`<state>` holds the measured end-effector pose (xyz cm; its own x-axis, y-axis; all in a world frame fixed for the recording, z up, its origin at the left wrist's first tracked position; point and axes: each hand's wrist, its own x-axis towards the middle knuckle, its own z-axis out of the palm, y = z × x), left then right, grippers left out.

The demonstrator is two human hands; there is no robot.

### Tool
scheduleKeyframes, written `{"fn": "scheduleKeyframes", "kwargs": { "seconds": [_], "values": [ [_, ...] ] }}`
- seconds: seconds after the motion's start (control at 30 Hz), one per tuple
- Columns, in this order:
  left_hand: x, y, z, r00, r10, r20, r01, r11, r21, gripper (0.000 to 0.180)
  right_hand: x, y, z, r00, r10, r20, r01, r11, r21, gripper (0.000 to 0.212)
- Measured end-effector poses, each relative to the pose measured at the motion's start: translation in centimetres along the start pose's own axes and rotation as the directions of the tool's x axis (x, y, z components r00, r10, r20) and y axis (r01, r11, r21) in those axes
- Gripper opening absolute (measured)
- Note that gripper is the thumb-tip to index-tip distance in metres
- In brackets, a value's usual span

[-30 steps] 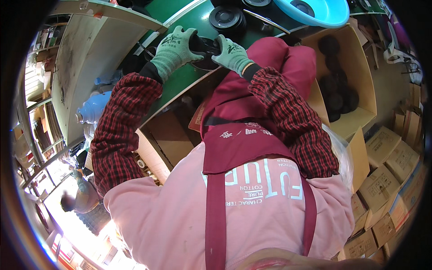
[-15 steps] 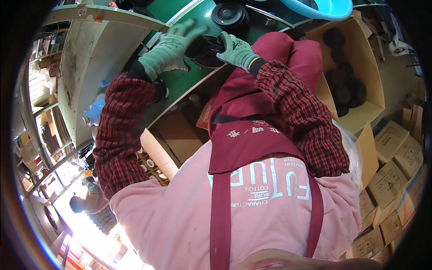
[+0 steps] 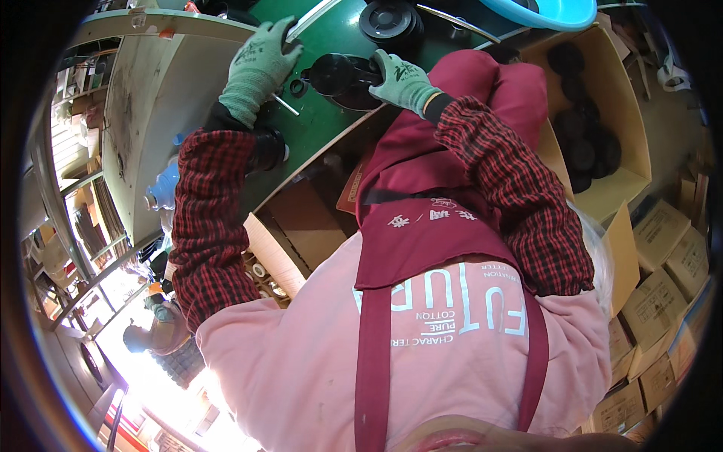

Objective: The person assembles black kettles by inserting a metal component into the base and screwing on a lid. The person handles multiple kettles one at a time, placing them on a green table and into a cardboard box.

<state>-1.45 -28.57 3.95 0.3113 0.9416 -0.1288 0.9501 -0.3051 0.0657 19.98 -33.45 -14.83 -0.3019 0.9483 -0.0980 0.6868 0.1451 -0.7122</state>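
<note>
My right hand (image 3: 404,81), in a pale green knit glove, is closed on the right side of a black round container (image 3: 333,74), which rests at the near edge of the green tabletop (image 3: 320,132). Beside the container's left side is a small black ring (image 3: 299,89). My left hand (image 3: 257,69), gloved alike, is away to the left with fingers curled; something dark shows at its fingertips, too small to name. A thin white rod (image 3: 286,105) lies under its wrist. Partly hidden by my left forearm is a black cylindrical object (image 3: 269,149).
Behind the container stands a stack of black discs (image 3: 388,24). A blue basin (image 3: 553,13) is at the far right. Next to my legs, an open cardboard box (image 3: 629,139) holds several black round pieces. A grey panel (image 3: 143,113) borders the left; stacked cartons (image 3: 663,301) stand at right.
My left hand has moved left and away from the black container, its spread fingers now curled. The small ring and white rod have come into view. My right hand stays on the container.
</note>
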Motion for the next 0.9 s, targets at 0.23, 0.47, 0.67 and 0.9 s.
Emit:
{"fn": "scheduleKeyframes", "kwargs": {
  "seconds": [0.23,0.47,0.67,0.9],
  "values": [
    [-2.4,4.4,4.4,0.955,-0.116,0.272,0.075,0.985,0.156,0.08,-0.2,0.6,0.6,0.998,-0.045,-0.033,0.045,0.999,0.007,0.065],
    [-1.5,2.1,3.5,0.839,0.446,0.313,-0.537,0.772,0.341,0.096,0.4,1.1,1.0,0.996,-0.039,0.079,0.05,0.99,-0.134,0.076],
    [-1.3,3.7,4.4,0.948,0.124,0.294,-0.151,0.986,0.069,0.09,-0.2,0.5,1.3,0.998,-0.068,-0.017,0.064,0.981,-0.181,0.074],
    [-0.3,3.1,4.9,0.677,0.656,0.334,-0.715,0.694,0.085,0.096,0.9,3.8,0.4,0.897,-0.442,0.024,0.443,0.896,-0.042,0.064]
  ]
}}
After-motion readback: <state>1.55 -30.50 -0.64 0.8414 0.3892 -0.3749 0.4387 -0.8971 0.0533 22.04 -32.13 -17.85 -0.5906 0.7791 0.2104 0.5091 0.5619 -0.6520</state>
